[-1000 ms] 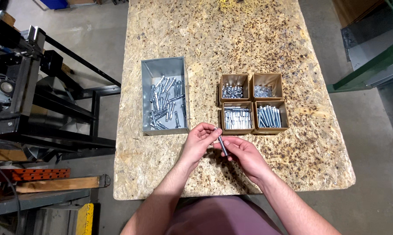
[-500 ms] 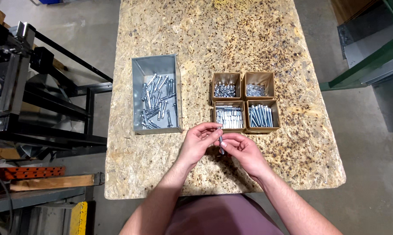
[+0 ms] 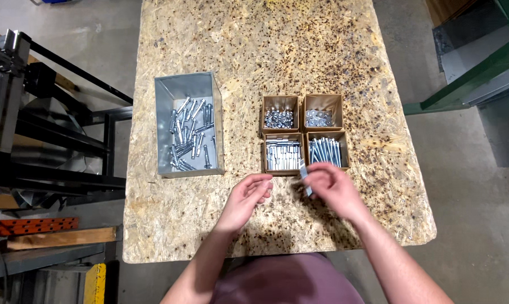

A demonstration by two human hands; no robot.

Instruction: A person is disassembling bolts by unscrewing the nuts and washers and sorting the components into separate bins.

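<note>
Small silver metal piece (image 3: 304,175), looks like a bolt or sleeve but too blurred to tell which, is pinched in the fingers of the right hand (image 3: 334,190), held just above the worktop (image 3: 254,50) right in front of the near edge of the cardboard boxes. It pokes up out of the fingertips toward the seam between the two near boxes. Left hand (image 3: 248,198) is just beside it, apart, palm partly up, fingers loosely curled and holding nothing I can see. Four small cardboard boxes sit in a two-by-two block, touching: near-left box (image 3: 283,154) has short silver sleeves lying side by side, near-right box (image 3: 327,151) has longer bolts, far-left box (image 3: 280,114) has a pile of nuts, far-right box (image 3: 322,112) has washers or similar small flat parts. Left of the block, well apart, a grey metal bin (image 3: 188,125) holds a loose heap of assembled-looking bolts. Worktop is a bare chipboard sheet. Off its left edge stands a black steel frame (image 3: 46,118) with some orange racking low down; green metal structure (image 3: 480,73) off the right edge, concrete floor around.
</note>
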